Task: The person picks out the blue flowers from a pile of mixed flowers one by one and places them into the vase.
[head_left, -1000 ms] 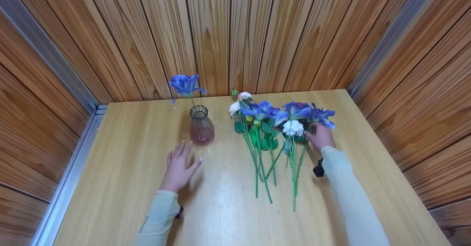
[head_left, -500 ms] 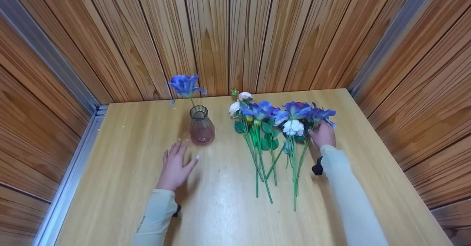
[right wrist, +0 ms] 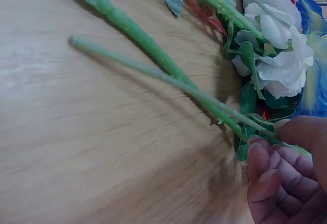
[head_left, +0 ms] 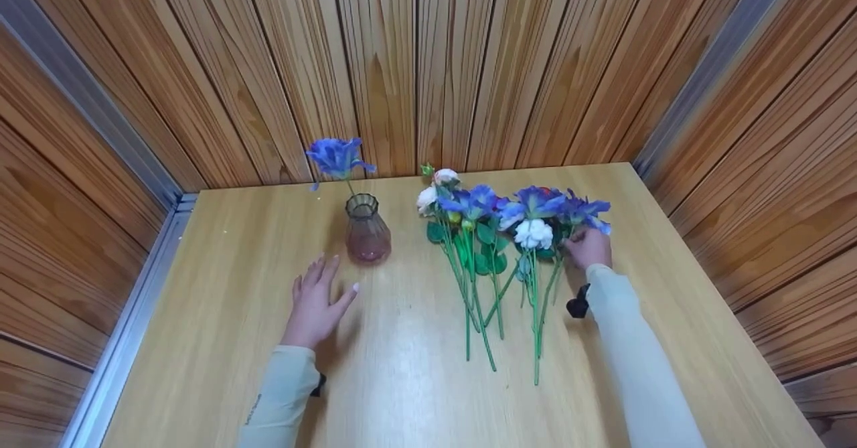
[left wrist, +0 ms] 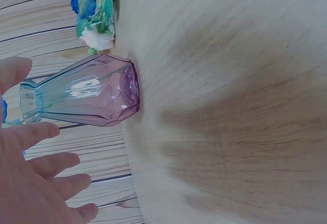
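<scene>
My right hand (head_left: 589, 247) is at the right end of the laid-out flowers, just below a blue flower (head_left: 584, 210). In the right wrist view its thumb and forefinger pinch a thin green flower stem (right wrist: 148, 71), whose free end is lifted off the table, crossing above a thicker stem (right wrist: 120, 19). A white flower (right wrist: 278, 45) lies beside these fingers. My left hand (head_left: 313, 311) has its fingers spread, empty, in front of the ribbed glass vase (head_left: 368, 237). That vase, pinkish at the base, stands upright holding one blue flower (head_left: 337, 157).
More blue flowers (head_left: 472, 200), white flowers (head_left: 428, 199) and leafy green stems lie in a row on the wooden table (head_left: 221, 314), blooms toward the back. A wood-panelled wall (head_left: 381, 66) closes off the back edge.
My left hand has drawn slightly left, away from the vase. The right hand has shifted slightly right, its fingers closing in under the blue flower; a thin stem now shows beside the thicker ones.
</scene>
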Tool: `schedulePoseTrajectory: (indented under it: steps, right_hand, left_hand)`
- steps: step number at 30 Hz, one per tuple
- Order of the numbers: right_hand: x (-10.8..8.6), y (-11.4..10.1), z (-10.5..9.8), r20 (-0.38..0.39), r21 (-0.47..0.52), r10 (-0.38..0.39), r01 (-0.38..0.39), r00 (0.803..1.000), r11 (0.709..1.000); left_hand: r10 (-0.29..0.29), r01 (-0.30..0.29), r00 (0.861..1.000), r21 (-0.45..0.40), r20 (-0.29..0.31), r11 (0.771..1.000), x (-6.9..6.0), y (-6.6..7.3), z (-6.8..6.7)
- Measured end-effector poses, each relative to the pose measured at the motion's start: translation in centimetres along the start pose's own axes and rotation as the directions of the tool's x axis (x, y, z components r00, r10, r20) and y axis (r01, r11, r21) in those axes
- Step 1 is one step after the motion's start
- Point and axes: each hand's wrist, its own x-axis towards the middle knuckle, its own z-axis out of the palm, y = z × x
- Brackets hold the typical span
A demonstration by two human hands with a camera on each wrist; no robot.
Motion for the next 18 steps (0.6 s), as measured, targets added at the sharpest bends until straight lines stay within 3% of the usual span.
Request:
schedulePoseTrajectory:
  steps: [7, 18]
  right_hand:
    - [-0.4, -0.1, -0.4, -0.005, 0.045, 0.004, -0.003, 1.000, 0.999]
    - [-1.2, -0.6, -1.9, 0.043, 0.138, 0.019, -0.025, 0.999, 0.990]
  left_hand:
    - [-0.015, 0.014, 1.000, 0.006, 0.019, 1.000, 0.0, 0.0, 0.0]
    - [0.024, -0.024, 1.000, -0.011, 0.005, 1.000, 0.1, 0.4, 0.2]
